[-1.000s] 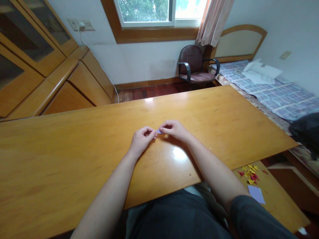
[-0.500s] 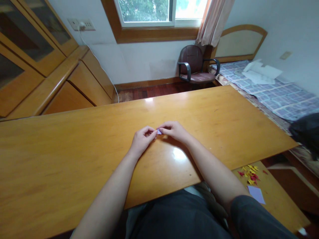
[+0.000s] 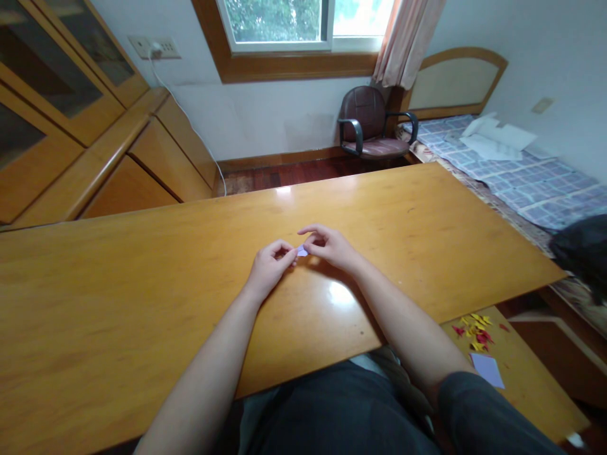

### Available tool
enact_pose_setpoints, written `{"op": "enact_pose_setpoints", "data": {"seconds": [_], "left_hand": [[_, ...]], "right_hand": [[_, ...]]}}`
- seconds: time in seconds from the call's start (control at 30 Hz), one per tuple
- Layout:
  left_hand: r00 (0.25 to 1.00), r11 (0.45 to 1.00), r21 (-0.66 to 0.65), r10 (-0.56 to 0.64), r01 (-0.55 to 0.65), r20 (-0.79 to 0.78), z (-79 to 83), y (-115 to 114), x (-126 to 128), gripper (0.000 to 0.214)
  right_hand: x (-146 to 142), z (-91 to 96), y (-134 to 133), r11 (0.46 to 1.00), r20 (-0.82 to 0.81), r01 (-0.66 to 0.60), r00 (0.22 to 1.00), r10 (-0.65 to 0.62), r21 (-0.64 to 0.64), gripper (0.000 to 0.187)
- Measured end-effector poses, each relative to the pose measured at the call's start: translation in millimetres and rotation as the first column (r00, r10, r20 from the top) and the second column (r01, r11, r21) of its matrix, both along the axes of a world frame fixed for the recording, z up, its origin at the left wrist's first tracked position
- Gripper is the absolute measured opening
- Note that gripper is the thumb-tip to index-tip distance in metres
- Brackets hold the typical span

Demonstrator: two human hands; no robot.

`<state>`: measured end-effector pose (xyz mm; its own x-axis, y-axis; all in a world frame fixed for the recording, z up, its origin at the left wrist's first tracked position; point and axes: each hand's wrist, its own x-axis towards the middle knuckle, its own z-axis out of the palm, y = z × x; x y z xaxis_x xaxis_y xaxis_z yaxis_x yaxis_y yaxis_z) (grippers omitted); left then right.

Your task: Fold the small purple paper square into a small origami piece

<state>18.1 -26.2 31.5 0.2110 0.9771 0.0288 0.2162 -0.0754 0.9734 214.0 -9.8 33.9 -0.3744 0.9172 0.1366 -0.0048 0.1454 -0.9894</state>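
Between my two hands, just above the wooden table [image 3: 142,303], is a small folded piece of purple paper [image 3: 302,251]. My left hand [image 3: 274,265] pinches its left end between thumb and fingers. My right hand [image 3: 332,246] grips the right end with the thumb and a finger, its index finger raised and reaching left above the paper. The fingers cover much of the paper, so its exact folded shape cannot be made out.
On a lower wooden surface at right lie several red and yellow folded paper pieces [image 3: 477,330] and a purple paper square [image 3: 488,370]. Beyond the table stand a brown armchair [image 3: 367,120], a bed [image 3: 531,170] and a wooden cabinet [image 3: 104,151].
The right index finger has lifted off the paper and straightened, showing a little more of the purple paper. My left hand has barely moved.
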Motion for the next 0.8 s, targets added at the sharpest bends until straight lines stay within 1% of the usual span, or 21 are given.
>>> {"op": "enact_pose_setpoints", "data": {"seconds": [0.13, 0.33, 0.5, 0.6, 0.8], "left_hand": [[1.000, 1.000, -0.005, 0.001, -0.001, 0.015, -1.2, -0.1, 0.3, 0.022], [1.000, 0.999, 0.032, 0.016, -0.015, -0.019, -1.4, -0.7, 1.8, 0.022], [0.998, 0.999, 0.034, 0.028, -0.026, -0.057, -1.8, -0.5, 2.5, 0.024], [1.000, 1.000, 0.016, 0.010, -0.010, -0.028, -1.6, -0.5, 2.5, 0.023], [0.994, 0.997, -0.079, 0.001, 0.008, 0.112, 0.9, -0.6, 4.2, 0.022]], "right_hand": [[0.6, -2.5, 2.0, 1.000, -0.030, -0.019, 0.999, 0.020, 0.006, 0.035], [-1.7, -5.6, 2.5, 0.998, -0.032, -0.030, 0.999, 0.028, -0.052, 0.038], [-5.0, -6.1, 2.0, 0.998, -0.035, -0.032, 0.999, 0.030, -0.054, 0.033], [-3.7, -4.0, 2.3, 0.998, -0.052, -0.035, 0.998, 0.032, -0.046, 0.033], [1.6, -1.0, 3.5, 0.997, -0.072, -0.058, 0.996, 0.054, -0.053, 0.036]]}}
